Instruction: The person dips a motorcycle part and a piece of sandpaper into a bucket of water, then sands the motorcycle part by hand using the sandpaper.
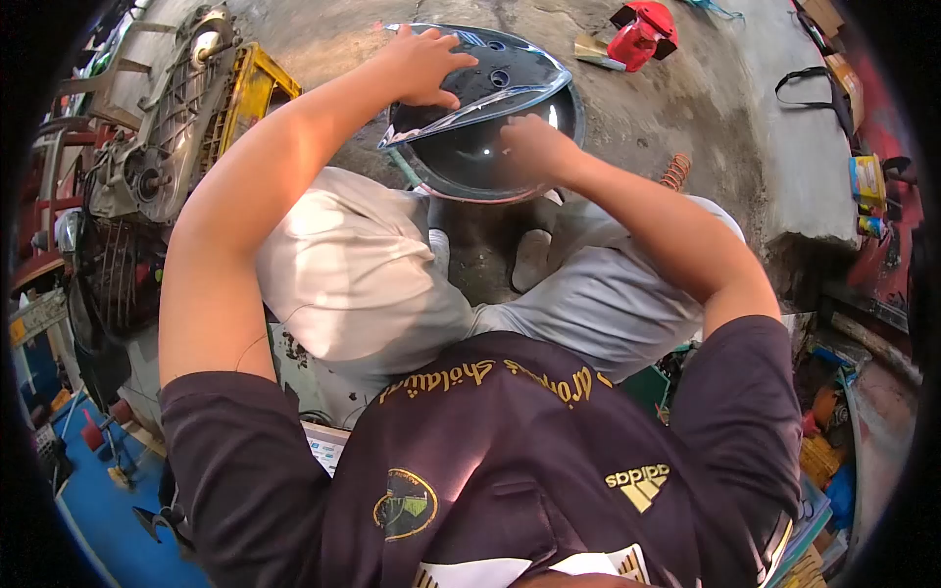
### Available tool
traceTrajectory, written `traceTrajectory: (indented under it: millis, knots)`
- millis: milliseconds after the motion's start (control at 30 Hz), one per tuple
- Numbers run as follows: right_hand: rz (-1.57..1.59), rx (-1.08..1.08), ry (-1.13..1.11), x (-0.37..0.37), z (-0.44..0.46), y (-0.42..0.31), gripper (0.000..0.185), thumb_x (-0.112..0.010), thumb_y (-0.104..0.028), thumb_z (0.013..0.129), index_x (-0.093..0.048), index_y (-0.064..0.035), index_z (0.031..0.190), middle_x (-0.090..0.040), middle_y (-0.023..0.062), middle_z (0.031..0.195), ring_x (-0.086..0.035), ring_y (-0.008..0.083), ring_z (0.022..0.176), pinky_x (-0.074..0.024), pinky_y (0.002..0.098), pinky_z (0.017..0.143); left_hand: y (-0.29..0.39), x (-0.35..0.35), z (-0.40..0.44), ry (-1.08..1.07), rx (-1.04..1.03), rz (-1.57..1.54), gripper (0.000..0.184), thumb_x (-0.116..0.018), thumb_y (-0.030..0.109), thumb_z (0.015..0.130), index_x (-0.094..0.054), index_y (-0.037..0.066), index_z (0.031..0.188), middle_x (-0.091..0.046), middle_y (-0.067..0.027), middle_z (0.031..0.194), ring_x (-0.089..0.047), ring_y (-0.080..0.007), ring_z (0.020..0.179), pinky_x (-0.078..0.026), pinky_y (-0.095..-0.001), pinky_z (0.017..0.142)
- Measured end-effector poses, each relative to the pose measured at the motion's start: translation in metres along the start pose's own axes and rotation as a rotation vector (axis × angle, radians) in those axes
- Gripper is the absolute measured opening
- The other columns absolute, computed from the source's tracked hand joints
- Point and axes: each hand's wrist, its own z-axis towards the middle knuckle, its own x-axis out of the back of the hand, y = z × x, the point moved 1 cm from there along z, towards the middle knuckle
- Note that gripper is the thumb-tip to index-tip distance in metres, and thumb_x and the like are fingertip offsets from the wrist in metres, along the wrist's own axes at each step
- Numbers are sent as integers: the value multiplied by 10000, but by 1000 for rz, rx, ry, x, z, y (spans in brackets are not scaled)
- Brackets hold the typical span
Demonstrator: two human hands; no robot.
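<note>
My left hand (426, 69) lies with fingers spread on a glossy dark panel (490, 86) with pointed ends and round holes. The panel rests tilted across a round black basin (461, 162) filled with dark liquid. Over the basin's right part is my right hand (534, 149), its fingers curled and smeared by motion; whether it holds anything is hidden. It is just below the panel's lower edge.
A red container (642, 37) stands on the concrete floor beyond the basin. Engine parts (162, 176) and a yellow crate (257, 93) are at the left. An orange spring (676, 171) lies by my right knee, near a concrete ledge (809, 162).
</note>
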Motion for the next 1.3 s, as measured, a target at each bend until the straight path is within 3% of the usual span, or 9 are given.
traceTrajectory:
  millis: [267,567,667,767,900,933,1033,1100,1300]
  knots:
    - [84,-188,163,-38,5,-15,206,-702,-50,903,-744,15,1094,-712,284,1188,-677,509,1143,-576,562,1022,4,-3,21,1,-78,-1,832,-796,647,918,-543,330,1645,-601,-85,1577,-537,-318,1497,-456,-627,1125]
    - [110,-174,127,-58,12,-5,230,-750,-54,866,-747,18,1084,-701,295,1223,-668,507,1200,-571,539,1052,0,-4,20,-57,-61,-4,832,-769,665,940,-522,326,1659,-604,-80,1570,-545,-316,1489,-446,-640,1158]
    - [142,-124,160,-66,17,16,161,-790,-105,857,-747,-17,985,-745,251,1103,-736,452,1055,-600,528,943,-2,-9,23,-27,-52,-15,829,-770,660,942,-523,325,1659,-597,-80,1583,-544,-315,1491,-449,-637,1158]
    - [82,-287,-193,4,15,-6,179,-823,-133,835,-751,-29,962,-769,222,1002,-758,414,953,-603,511,870,1,-5,22,-28,-56,-24,832,-775,660,938,-526,326,1657,-593,-82,1591,-541,-315,1496,-446,-636,1164]
    - [205,-84,1,99,-17,-4,211,-810,-174,829,-709,-6,908,-735,209,938,-729,387,916,-572,488,810,3,-8,25,-26,-77,-29,828,-778,658,936,-530,328,1654,-594,-81,1589,-540,-314,1498,-447,-636,1163]
    - [160,-99,-5,122,-24,-5,171,-774,-122,855,-667,-6,922,-687,159,939,-697,314,951,-556,425,859,3,-10,26,-21,-77,-31,827,-785,650,934,-530,329,1653,-594,-76,1589,-539,-313,1500,-445,-637,1165]
    - [234,-148,67,169,-44,3,212,-816,-124,890,-652,-5,951,-693,100,1014,-680,219,991,-545,392,910,1,-13,28,-12,-74,-40,816,-799,628,932,-539,329,1645,-595,-68,1588,-538,-311,1501,-443,-636,1163]
    - [333,-98,264,185,-53,9,228,-812,-181,916,-701,11,969,-779,180,1179,-749,302,1138,-577,419,974,-1,-16,28,-12,-74,-44,806,-808,613,931,-548,328,1639,-597,-64,1587,-538,-312,1500,-444,-634,1158]
    - [449,-215,344,188,-55,43,221,-822,-199,942,-727,-6,990,-743,176,1419,-718,330,1293,-552,439,1090,-4,-23,20,-27,-99,-54,803,-769,665,947,-543,338,1646,-595,-62,1607,-541,-304,1502,-449,-617,1149]
